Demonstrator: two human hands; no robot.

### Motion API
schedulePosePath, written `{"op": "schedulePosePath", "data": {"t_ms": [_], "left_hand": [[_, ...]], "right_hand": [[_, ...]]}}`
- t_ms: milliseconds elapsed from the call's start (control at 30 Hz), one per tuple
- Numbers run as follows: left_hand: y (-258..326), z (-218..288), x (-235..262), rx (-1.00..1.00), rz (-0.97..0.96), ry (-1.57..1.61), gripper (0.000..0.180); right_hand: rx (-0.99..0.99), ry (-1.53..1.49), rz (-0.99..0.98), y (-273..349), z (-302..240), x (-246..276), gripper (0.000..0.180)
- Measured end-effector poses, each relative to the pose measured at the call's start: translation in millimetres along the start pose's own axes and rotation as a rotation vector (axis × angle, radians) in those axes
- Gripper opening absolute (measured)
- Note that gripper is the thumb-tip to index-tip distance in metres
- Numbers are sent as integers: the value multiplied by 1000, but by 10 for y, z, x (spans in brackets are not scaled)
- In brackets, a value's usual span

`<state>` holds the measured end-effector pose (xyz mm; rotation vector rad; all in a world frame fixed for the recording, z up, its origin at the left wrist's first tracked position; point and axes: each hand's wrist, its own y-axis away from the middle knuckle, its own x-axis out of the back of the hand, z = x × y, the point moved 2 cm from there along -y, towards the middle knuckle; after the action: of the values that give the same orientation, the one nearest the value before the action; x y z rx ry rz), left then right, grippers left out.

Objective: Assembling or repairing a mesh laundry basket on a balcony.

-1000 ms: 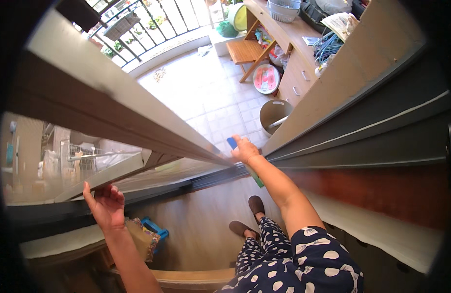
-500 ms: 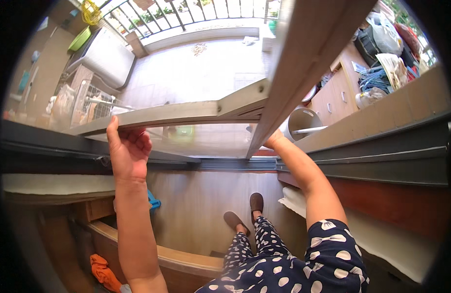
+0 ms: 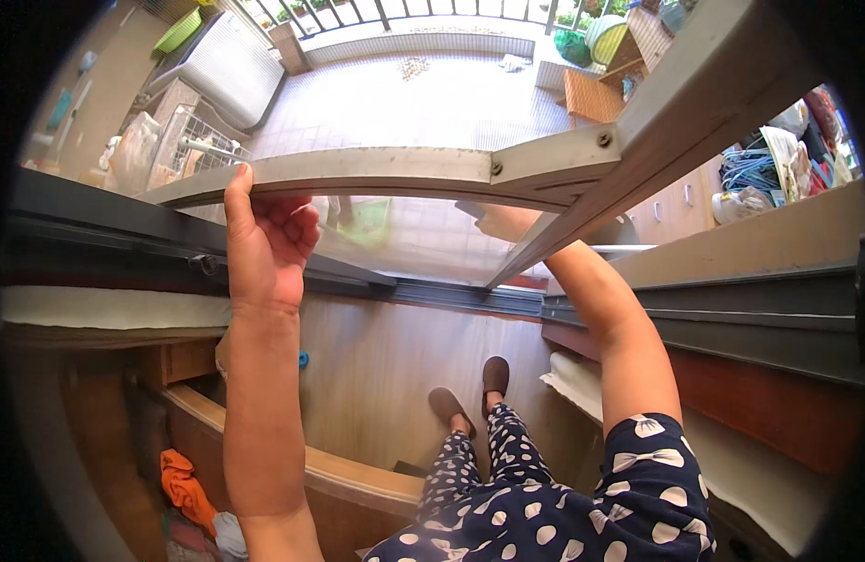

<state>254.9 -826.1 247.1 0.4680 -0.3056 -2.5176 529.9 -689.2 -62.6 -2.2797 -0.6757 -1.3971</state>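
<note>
A light-metal framed panel (image 3: 376, 174) with a see-through infill stands in front of me. My left hand (image 3: 268, 244) grips its rail, the thumb over the upper side and the fingers curled below. My right forearm passes around the panel's right upright (image 3: 629, 183). Beyond that upright, my right hand (image 3: 507, 223) shows through the infill, closed around a small dark flat thing (image 3: 470, 209) at its fingertips. Its kind I cannot make out. Part of my right wrist is hidden by the upright.
A dark sill track (image 3: 451, 296) runs below the panel. Past it lies a tiled balcony with a white box-shaped appliance (image 3: 222, 70), a wire rack (image 3: 193, 140) and a railing. Cabinets (image 3: 671, 211) stand right. An open wooden drawer (image 3: 357, 482) holding orange cloth (image 3: 184, 487) is beside my legs.
The panel's corner appears farther right and higher as my view shifts. My right hand has moved left behind the infill, and the dark thing at its fingertips now shows clearly. My left hand keeps its grip.
</note>
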Motion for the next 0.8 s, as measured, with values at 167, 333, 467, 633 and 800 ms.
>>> {"op": "schedulePosePath", "data": {"t_ms": [167, 333, 467, 633, 800], "left_hand": [[-23, -3, 44, 5, -24, 16, 41], [-40, -5, 61, 1, -67, 10, 41], [-39, -16, 54, 4, -59, 6, 41], [-38, -20, 44, -5, -42, -18, 41], [-43, -10, 85, 2, -30, -29, 40]], "right_hand": [[-32, -26, 11, -73, 14, 79, 36], [-68, -51, 18, -107, 74, 172, 37], [-113, -59, 28, -72, 3, 203, 37], [-182, -57, 51, 72, -16, 270, 38], [-251, -46, 90, 616, -61, 274, 39]]}}
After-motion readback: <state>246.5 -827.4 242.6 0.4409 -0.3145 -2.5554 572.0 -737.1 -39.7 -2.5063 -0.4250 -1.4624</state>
